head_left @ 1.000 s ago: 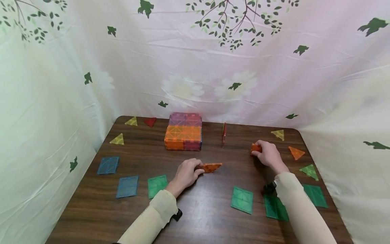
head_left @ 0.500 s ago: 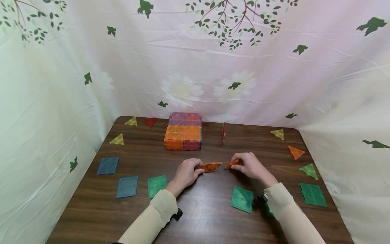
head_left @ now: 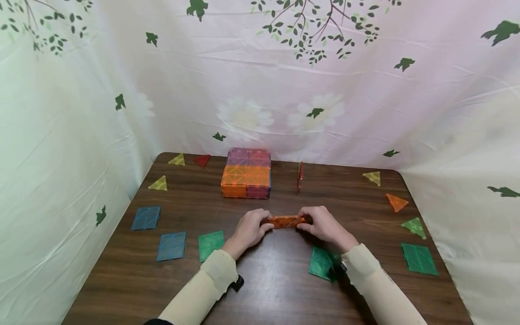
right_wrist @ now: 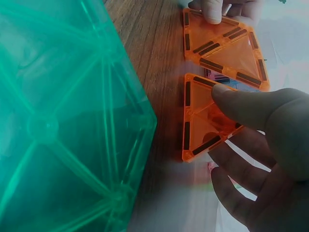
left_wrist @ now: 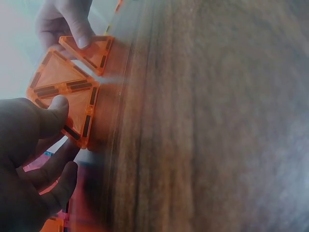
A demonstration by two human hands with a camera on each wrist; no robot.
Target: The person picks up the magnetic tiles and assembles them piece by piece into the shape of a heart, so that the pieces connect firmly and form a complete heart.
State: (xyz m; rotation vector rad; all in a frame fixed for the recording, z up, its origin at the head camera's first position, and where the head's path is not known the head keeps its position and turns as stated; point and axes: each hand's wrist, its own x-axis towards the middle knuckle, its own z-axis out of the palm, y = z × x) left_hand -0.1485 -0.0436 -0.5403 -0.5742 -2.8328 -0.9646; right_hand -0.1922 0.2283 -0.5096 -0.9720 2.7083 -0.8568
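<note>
Two orange triangular magnetic tiles (left_wrist: 59,71), joined edge to edge, stand upright at the table's middle. My left hand (head_left: 249,228) pinches them between thumb and fingers. My right hand (head_left: 322,223) pinches a single orange triangular magnetic tile (right_wrist: 199,113), upright with one edge at the tabletop. In both wrist views a narrow gap shows between this single tile and the joined pair. Behind the hands stands a box (head_left: 245,176) of orange, pink and purple square tiles. To its right, a red tile (head_left: 300,178) stands on edge, with a greenish-yellow edge beside it.
Blue square tiles (head_left: 171,247) and a green square tile (head_left: 211,245) lie left of my left arm. Another green square (head_left: 320,262) is partly under my right wrist. Green, orange and yellow tiles line the right side (head_left: 419,258). Yellow and red triangles (head_left: 201,160) lie back left.
My right hand has moved left with its orange triangle, from the right side of the table up close to the joined pair. My left hand stays in place, still holding the pair.
</note>
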